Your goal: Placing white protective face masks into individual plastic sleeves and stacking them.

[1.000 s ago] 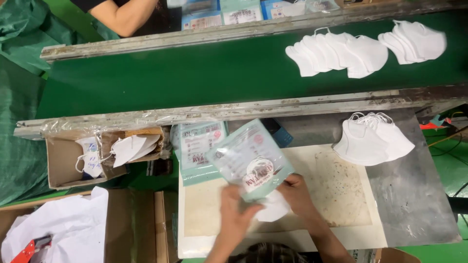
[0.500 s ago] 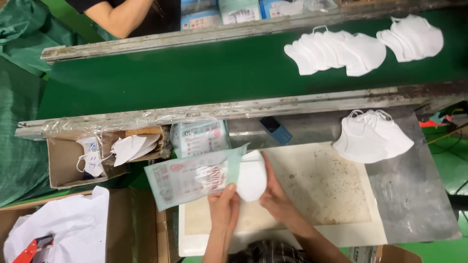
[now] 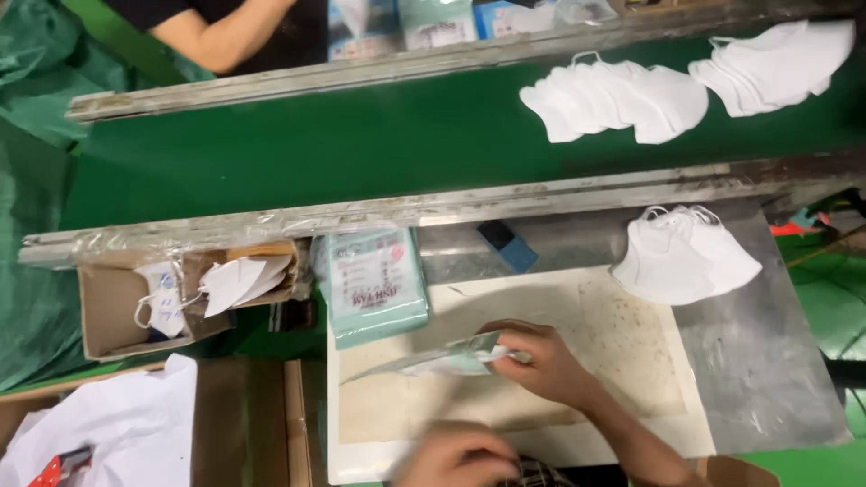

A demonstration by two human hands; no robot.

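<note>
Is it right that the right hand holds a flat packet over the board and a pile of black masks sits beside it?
Not quite. The head view shows the right hand holding a flat packet over the board, but the pile of masks beside it is white, not black.

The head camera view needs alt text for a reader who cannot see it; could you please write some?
Seen from above, a person's right hand holds a flat pale green packet over a beige work board, with the left hand blurred at the bottom edge. A stack of packets lies beside it, and white masks sit near a green conveyor belt.
</note>
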